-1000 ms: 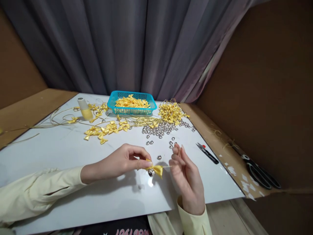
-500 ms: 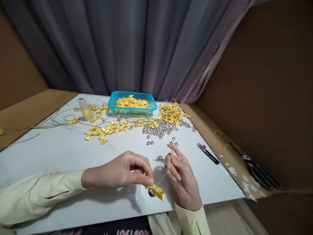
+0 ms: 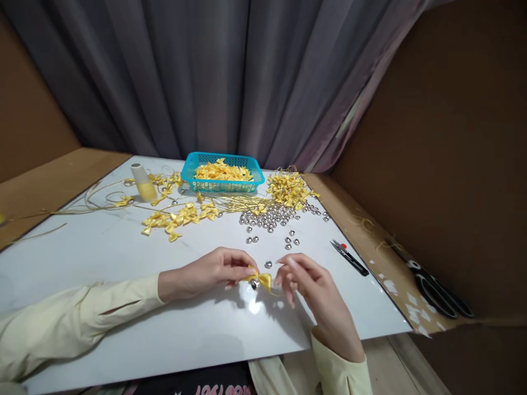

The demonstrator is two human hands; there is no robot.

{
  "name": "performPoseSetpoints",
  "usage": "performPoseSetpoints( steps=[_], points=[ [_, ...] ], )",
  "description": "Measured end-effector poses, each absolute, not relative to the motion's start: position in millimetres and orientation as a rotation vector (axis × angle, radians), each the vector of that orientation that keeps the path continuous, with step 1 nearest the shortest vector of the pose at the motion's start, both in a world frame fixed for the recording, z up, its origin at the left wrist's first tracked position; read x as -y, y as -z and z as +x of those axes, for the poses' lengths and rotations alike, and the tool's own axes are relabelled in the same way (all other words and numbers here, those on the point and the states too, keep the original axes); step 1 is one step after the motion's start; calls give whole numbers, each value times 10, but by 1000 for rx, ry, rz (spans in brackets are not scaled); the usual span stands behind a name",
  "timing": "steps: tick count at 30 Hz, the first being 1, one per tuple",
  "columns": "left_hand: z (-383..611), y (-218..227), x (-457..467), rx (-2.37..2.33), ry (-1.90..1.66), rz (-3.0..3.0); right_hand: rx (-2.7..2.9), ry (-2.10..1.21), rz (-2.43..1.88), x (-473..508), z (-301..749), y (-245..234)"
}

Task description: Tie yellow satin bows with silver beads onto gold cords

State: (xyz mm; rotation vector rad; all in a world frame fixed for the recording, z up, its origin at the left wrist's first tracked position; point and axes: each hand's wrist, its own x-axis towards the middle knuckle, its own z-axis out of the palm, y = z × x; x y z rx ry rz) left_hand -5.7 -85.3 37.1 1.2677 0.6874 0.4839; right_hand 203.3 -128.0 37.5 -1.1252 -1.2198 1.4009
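Between the thumb and fingers of my left hand [image 3: 214, 270] is one loop of a yellow ribbon bow [image 3: 265, 281]. A shiny silver bead [image 3: 254, 285] hangs at the bow's middle, and a thin cord end trails below its right loop. Just to the right is my right hand [image 3: 319, 285], its fingers loosely bent and apart, with nothing visible in them. A loose silver bead [image 3: 268, 264] lies on the white tabletop [image 3: 173, 340] behind the bow, between the two hands.
A blue basket [image 3: 222, 187] of yellow bows stands at the back. Nearby are a bow pile [image 3: 290, 189], scattered silver beads [image 3: 269, 216], gold cords [image 3: 242, 204], loose bows [image 3: 181, 218] and a small bottle [image 3: 144, 184]. Thread snips [image 3: 349, 258] and black-handled scissors [image 3: 438, 291] lie right.
My left hand has carried the bow away from the table's front edge. My right hand has shifted right, and its curled fingers have loosened; the cord no longer stretches to it.
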Motion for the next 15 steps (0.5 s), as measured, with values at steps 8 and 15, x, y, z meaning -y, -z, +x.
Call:
performPoseSetpoints(
  steps=[8,15],
  points=[
    [-243,-170,545,-685,-500,1362,1665,-735,-1585,1081,2092,-134],
    [-291,-108,385,-565,-470,1242,2267,-25,-1697,689,2101,-561]
  ],
)
